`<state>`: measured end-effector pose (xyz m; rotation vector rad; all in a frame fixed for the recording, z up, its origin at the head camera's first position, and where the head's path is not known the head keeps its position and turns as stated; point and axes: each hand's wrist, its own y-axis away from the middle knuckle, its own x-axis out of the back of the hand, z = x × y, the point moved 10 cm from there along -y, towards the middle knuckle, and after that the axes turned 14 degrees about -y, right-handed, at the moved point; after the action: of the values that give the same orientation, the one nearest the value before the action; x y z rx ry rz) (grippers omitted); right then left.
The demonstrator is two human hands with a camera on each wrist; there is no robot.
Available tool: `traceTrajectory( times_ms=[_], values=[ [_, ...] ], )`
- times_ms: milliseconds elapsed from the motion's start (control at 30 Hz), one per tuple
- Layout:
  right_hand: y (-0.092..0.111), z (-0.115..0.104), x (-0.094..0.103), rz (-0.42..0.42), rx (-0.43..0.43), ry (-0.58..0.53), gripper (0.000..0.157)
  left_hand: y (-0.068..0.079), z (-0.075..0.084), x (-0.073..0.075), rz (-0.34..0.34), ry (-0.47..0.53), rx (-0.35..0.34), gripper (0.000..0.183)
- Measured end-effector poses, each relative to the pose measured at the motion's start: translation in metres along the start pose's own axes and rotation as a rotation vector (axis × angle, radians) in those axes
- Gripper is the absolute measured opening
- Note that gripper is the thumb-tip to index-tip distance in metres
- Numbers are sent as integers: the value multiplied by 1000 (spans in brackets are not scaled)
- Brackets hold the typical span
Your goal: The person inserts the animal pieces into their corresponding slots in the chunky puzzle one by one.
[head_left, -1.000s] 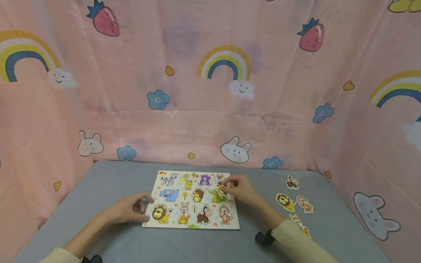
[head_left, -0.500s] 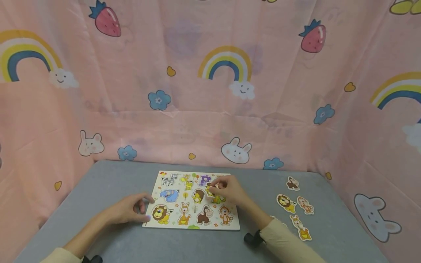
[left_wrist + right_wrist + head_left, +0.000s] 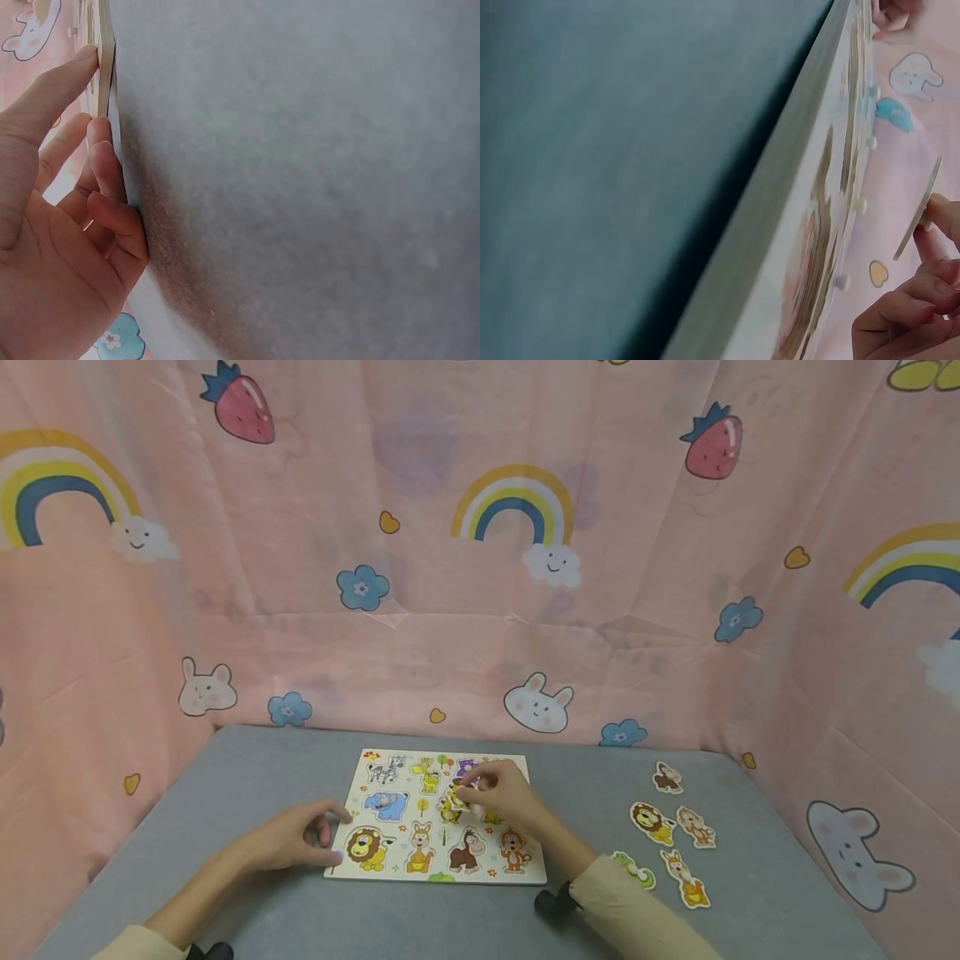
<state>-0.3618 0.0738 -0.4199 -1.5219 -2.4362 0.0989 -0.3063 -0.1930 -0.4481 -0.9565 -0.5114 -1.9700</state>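
An animal puzzle board (image 3: 536, 870) lies flat on the grey table. My right hand (image 3: 502, 797) is above its right half and pinches a yellow and brown puzzle piece (image 3: 456, 792), which overlaps the hedgehog picture in the head view. In the right wrist view this piece (image 3: 917, 214) shows edge-on, tilted and clear of the board, its small knob between my fingertips. My left hand (image 3: 292, 837) rests at the board's left edge, thumb near the front corner and index finger farther back. The left wrist view shows its thumb touching the board (image 3: 105, 67), other fingers bent.
Loose pieces lie right of the board: a gorilla (image 3: 667, 778), a lion (image 3: 652, 823), a monkey (image 3: 696, 827), a kangaroo (image 3: 686, 880) and a green crocodile (image 3: 634, 870) beside my right sleeve (image 3: 637, 910). White knobs (image 3: 861, 205) stand up from the board. A pink curtain (image 3: 420, 652) encloses the table.
My right hand has carried the piece leftward across the board, from its right edge to over the hedgehog picture. The crocodile piece has come out from behind my sleeve. The left hand stays put.
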Motion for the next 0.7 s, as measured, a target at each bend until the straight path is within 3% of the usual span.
traceTrajectory(
  times_ms=[300, 700],
  values=[
    [-3, -5, -16, 16, -9, 14, 12, 0, 0, 0, 0, 0, 5, 50],
    [-7, 5, -18, 61, -75, 67, 9, -1, -1, 1, 9, -16, 1, 50]
  ],
)
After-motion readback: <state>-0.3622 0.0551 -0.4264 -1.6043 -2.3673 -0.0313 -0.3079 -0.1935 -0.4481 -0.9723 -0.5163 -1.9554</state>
